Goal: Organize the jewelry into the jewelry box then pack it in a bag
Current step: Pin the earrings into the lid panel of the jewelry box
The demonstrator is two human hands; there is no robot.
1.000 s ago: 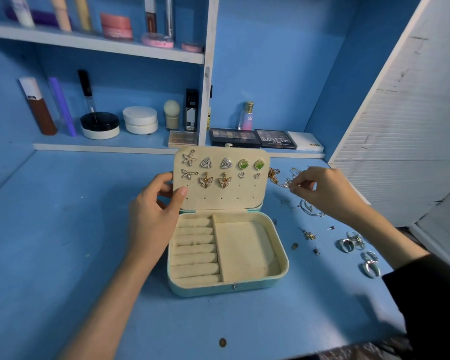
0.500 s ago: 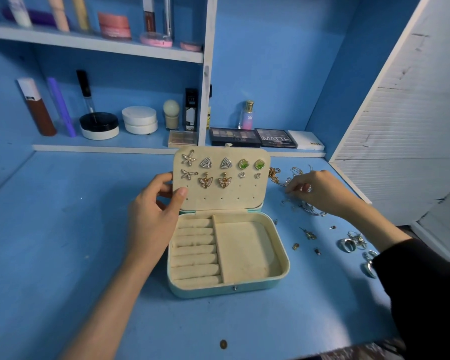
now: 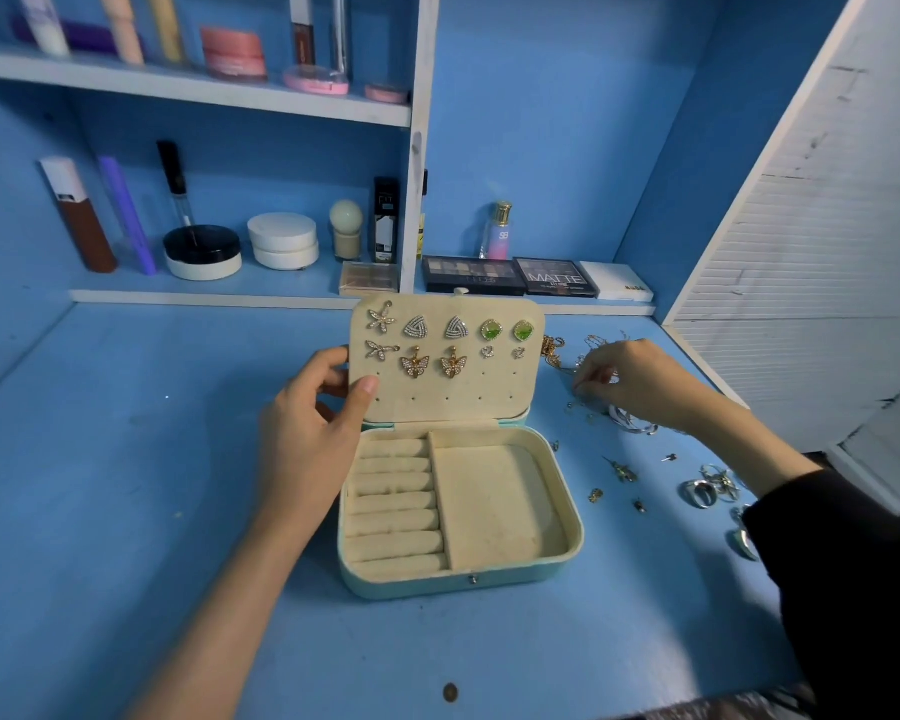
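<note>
- Right hand (image 3: 640,387): fingertips drawn together and dipped into the tangle of chains (image 3: 585,350) at its 10 o'clock. Whether a piece is actually pinched, I cannot tell.
- Left hand (image 3: 313,428): thumb in front, fingers behind, gripping the left edge of the lid (image 3: 448,402) and propping it upright.
- Jewelry box (image 3: 437,584) lies open between the hands. Its wide compartment (image 3: 494,501) sits at 7 o'clock from the right hand, the nearer hand for the carry.
- Loose rings (image 3: 707,488) lie at 5 o'clock of the right hand, beside the sleeve (image 3: 853,563).
</note>
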